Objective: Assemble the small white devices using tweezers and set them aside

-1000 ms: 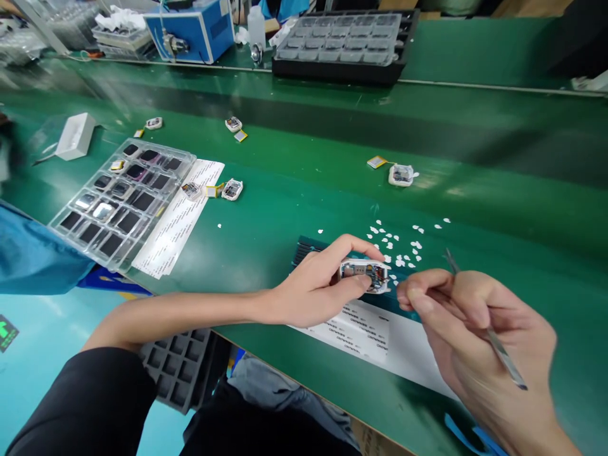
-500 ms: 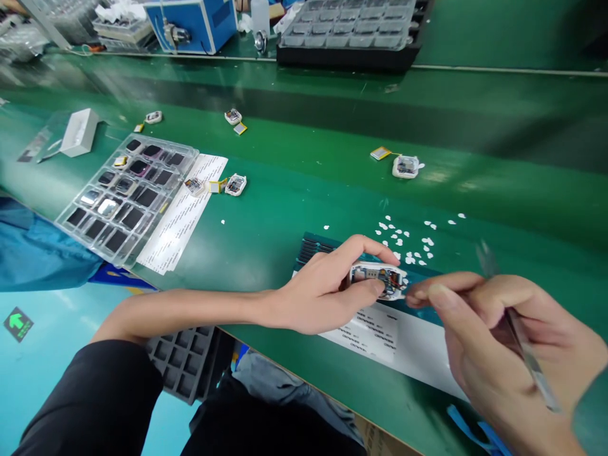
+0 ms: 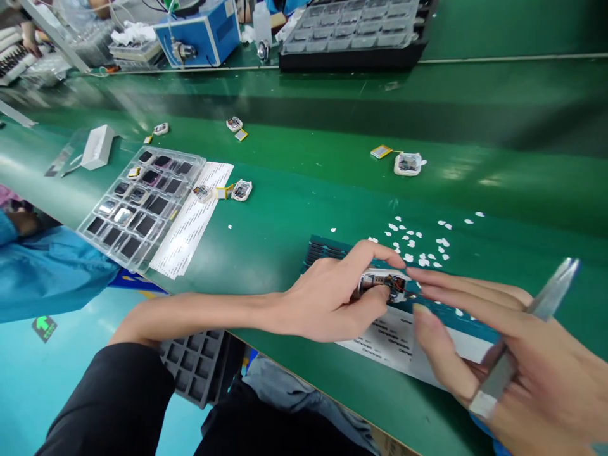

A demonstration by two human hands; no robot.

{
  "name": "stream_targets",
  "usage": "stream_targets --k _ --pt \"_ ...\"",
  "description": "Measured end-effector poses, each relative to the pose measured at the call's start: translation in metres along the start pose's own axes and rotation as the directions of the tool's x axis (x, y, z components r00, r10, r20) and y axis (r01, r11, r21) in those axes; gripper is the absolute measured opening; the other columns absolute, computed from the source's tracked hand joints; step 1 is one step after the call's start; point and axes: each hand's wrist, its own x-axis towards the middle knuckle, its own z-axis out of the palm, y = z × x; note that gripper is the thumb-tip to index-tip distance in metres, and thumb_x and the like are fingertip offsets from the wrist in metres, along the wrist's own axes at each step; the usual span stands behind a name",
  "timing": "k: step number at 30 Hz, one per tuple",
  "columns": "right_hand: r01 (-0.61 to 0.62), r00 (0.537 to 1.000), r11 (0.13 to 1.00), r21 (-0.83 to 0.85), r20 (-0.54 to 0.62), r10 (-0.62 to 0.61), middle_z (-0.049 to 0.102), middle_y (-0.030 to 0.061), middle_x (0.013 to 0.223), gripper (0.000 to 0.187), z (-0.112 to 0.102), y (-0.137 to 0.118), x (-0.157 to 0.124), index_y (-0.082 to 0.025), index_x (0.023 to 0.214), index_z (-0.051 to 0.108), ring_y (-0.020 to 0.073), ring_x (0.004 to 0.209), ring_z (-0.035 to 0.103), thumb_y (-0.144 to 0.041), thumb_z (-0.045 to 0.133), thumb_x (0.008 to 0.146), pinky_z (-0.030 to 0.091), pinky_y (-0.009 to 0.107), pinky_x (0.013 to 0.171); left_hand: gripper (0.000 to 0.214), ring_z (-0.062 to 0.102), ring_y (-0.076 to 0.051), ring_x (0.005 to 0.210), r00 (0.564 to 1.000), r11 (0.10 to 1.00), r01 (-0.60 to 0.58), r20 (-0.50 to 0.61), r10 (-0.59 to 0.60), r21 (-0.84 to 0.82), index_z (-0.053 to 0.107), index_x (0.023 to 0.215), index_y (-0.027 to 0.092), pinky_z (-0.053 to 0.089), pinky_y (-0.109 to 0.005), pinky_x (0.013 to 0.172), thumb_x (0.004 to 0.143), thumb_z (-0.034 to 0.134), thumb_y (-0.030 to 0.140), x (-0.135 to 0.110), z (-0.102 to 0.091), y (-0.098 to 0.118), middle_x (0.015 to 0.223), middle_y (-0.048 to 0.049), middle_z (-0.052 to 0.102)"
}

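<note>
My left hand (image 3: 327, 301) grips an opened white watch housing (image 3: 373, 277) between thumb and fingers. Its circuit board and small wires show at the right end; the thumb covers part of it. My right hand (image 3: 536, 342) holds metal tweezers (image 3: 553, 294) tucked across the palm, their body slanting up to the right. The fingertips of this hand are at the housing's right end, with the thumb a little below. Whether they touch it I cannot tell. Under the hands lie a dark green strip (image 3: 327, 246) and a white printed sheet (image 3: 375, 335).
Small white stickers (image 3: 411, 242) are scattered beyond my hands. A housing with a battery (image 3: 407, 164) lies further back. To the left are a clear compartment tray (image 3: 142, 209), printed label sheets (image 3: 190, 221) and more opened housings (image 3: 242, 190). A co-worker's blue sleeve (image 3: 52, 266) reaches in at left.
My right hand's fingers have straightened toward the housing, and the tweezers now tilt up to the right. My left hand keeps its hold. The view has shifted slightly.
</note>
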Motion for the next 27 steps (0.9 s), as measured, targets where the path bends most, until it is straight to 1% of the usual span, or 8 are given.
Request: stream_targets --k 3,6,8,11,15,23,25,27 --pt "0.251 0.968 0.949 -0.192 0.062 -0.244 0.078 -0.0020 0.119 0.059 -0.003 -0.003 0.004 -0.041 0.140 0.064 0.0228 0.100 0.077 -0.026 0.080 0.085 0.064 0.040 0.087 0.042 0.039 -0.010 0.045 1.000 1.000 -0.012 -0.013 0.013 0.017 0.045 0.138 0.018 0.030 -0.025 0.047 0.097 0.048 0.030 -0.001 0.000 0.002 0.056 0.0125 0.040" --pt "0.382 0.924 0.868 -0.319 0.157 -0.349 0.074 0.0037 0.130 0.070 -0.004 -0.006 0.004 -0.033 0.157 0.047 0.0239 0.107 0.076 -0.021 0.072 0.092 0.065 0.039 0.090 0.042 0.039 -0.010 0.046 1.000 0.999 -0.006 -0.014 0.007 0.037 0.045 0.138 0.018 0.032 -0.026 0.049 0.097 0.045 0.029 -0.001 -0.001 0.004 0.058 0.0113 0.043" --pt "0.371 0.928 0.873 -0.317 0.169 -0.333 0.073 0.0039 0.131 0.072 -0.005 -0.007 0.002 -0.033 0.158 0.045 0.0249 0.108 0.076 -0.021 0.071 0.093 0.066 0.040 0.092 0.042 0.040 -0.010 0.048 1.000 0.999 -0.003 -0.009 0.004 0.053 0.046 0.137 0.018 0.033 -0.026 0.051 0.097 0.044 0.029 -0.001 -0.002 0.005 0.060 0.0099 0.047" --pt "0.336 0.941 0.886 -0.319 0.161 -0.299 0.074 0.0007 0.130 0.073 -0.005 -0.010 -0.003 -0.039 0.158 0.045 0.0249 0.108 0.076 -0.022 0.072 0.092 0.067 0.040 0.093 0.041 0.043 -0.011 0.050 1.000 0.998 -0.011 0.003 0.011 0.065 0.048 0.135 0.019 0.036 -0.028 0.054 0.095 0.042 0.028 -0.001 -0.003 0.006 0.064 0.0078 0.052" --pt "0.283 0.946 0.914 -0.290 0.244 -0.215 0.071 -0.0004 0.137 0.073 -0.007 -0.008 -0.007 -0.043 0.159 0.041 0.0257 0.114 0.074 -0.028 0.071 0.094 0.066 0.043 0.096 0.038 0.041 -0.011 0.049 0.999 0.998 -0.025 0.023 0.024 0.056 0.048 0.131 0.019 0.035 -0.029 0.055 0.094 0.040 0.024 -0.002 -0.003 0.006 0.063 0.0080 0.049" --pt "0.333 0.921 0.914 -0.230 0.285 -0.264 0.077 -0.0011 0.122 0.073 -0.009 -0.008 -0.002 -0.043 0.158 0.043 0.0227 0.105 0.076 -0.027 0.073 0.094 0.065 0.040 0.091 0.031 0.042 -0.011 0.052 0.999 1.000 0.020 0.030 -0.020 0.018 0.047 0.122 0.022 0.035 -0.028 0.057 0.091 0.042 0.021 -0.002 -0.002 0.007 0.067 0.0078 0.049" --pt "0.306 0.932 0.930 -0.204 0.265 -0.249 0.078 -0.0032 0.117 0.067 -0.010 -0.008 -0.002 -0.045 0.153 0.050 0.0222 0.100 0.077 -0.028 0.075 0.093 0.066 0.039 0.088 0.029 0.044 -0.010 0.053 0.999 0.999 0.033 0.032 -0.033 -0.003 0.047 0.120 0.022 0.035 -0.028 0.057 0.092 0.043 0.022 -0.002 -0.002 0.007 0.069 0.0078 0.052" --pt "0.227 0.958 0.959 -0.169 0.214 -0.189 0.080 -0.0053 0.112 0.055 -0.010 -0.005 -0.003 -0.046 0.143 0.060 0.0204 0.094 0.077 -0.029 0.075 0.092 0.065 0.036 0.085 0.024 0.044 -0.009 0.054 0.999 1.000 0.017 0.033 -0.016 -0.019 0.048 0.118 0.022 0.036 -0.027 0.058 0.094 0.043 0.023 -0.002 -0.003 0.007 0.076 0.0068 0.058"
